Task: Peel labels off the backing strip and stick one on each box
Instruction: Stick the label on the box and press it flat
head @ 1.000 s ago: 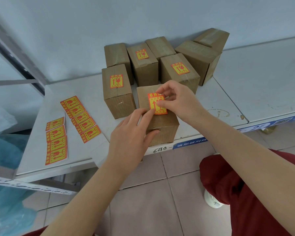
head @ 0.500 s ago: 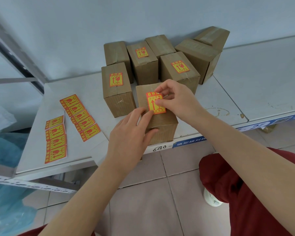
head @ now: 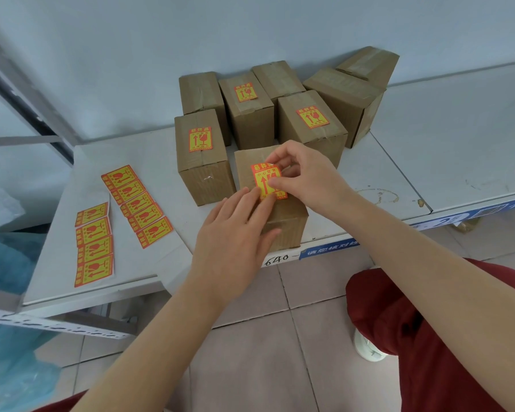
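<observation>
A brown cardboard box (head: 283, 221) stands at the shelf's front edge, with a yellow-and-red label (head: 263, 179) lying on its top. My right hand (head: 306, 176) pinches the label's right side and top corner. My left hand (head: 235, 233) rests on the box's near left side, its fingertips touching the label's lower edge. Behind it stand several more boxes; three carry labels, such as the left one (head: 201, 156). Two strips of labels (head: 137, 205) (head: 94, 245) lie flat on the shelf at the left.
The white shelf (head: 428, 162) runs along a pale wall. Unlabelled boxes (head: 344, 96) sit at the back, one tilted on another. Blue plastic (head: 9, 263) bulges at the far left. Below are floor tiles, red trousers (head: 428, 337) and a white shoe.
Both hands stay on the front box. My right hand's fingers have shifted slightly along the label, which lies in nearly the same place on the box top.
</observation>
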